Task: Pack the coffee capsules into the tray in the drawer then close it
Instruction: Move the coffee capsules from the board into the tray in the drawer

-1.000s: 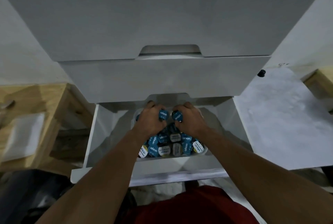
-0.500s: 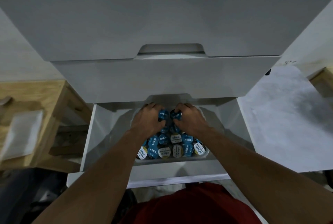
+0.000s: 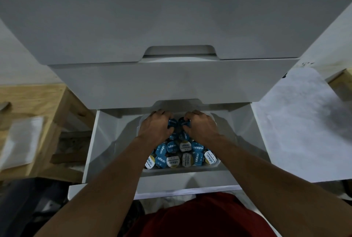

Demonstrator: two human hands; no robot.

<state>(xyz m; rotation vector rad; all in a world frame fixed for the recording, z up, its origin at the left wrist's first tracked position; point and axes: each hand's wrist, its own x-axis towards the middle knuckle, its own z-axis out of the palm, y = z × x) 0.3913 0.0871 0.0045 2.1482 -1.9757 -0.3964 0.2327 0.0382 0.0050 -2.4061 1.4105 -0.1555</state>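
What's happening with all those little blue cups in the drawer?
A person is packing coffee capsules into a white tray inside the open bottom drawer. The left hand grips one blue capsule and the right hand grips a second capsule, both at the far end of the tray. The near end is already full of blue and white lids. The drawer has not been closed yet.

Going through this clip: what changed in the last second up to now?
Barely anything. The left hand and right hand edged closer together at the far end of the tray, so the left capsule and right capsule they grip nearly touch. Nothing was taken or released. The packed capsules and open drawer stayed put.
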